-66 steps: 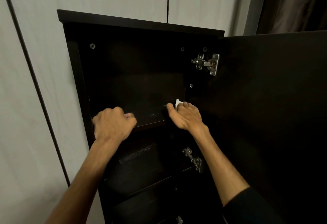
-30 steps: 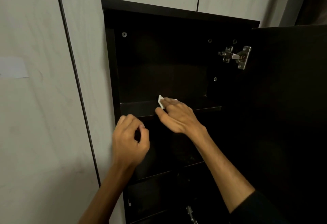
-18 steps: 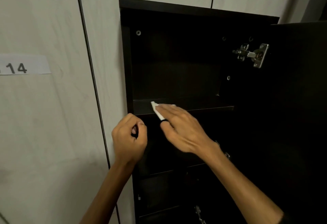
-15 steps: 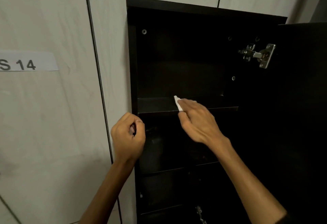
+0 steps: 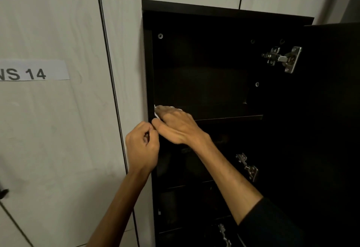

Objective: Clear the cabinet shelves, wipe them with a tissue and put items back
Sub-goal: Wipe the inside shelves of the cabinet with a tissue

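Our right hand presses a white tissue flat under straight fingers at the far left end of the dark cabinet's top shelf, tight against the left side wall, likely to wipe that corner. Our left hand hovers just below, fingers curled, apparently gripping nothing. Open shelf stretches rightward toward the open door.

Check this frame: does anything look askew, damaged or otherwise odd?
Nothing stands out. The right hand presses a tissue on the top shelf at its left end; the left hand is curled beside it. The door is open, hinges intact.
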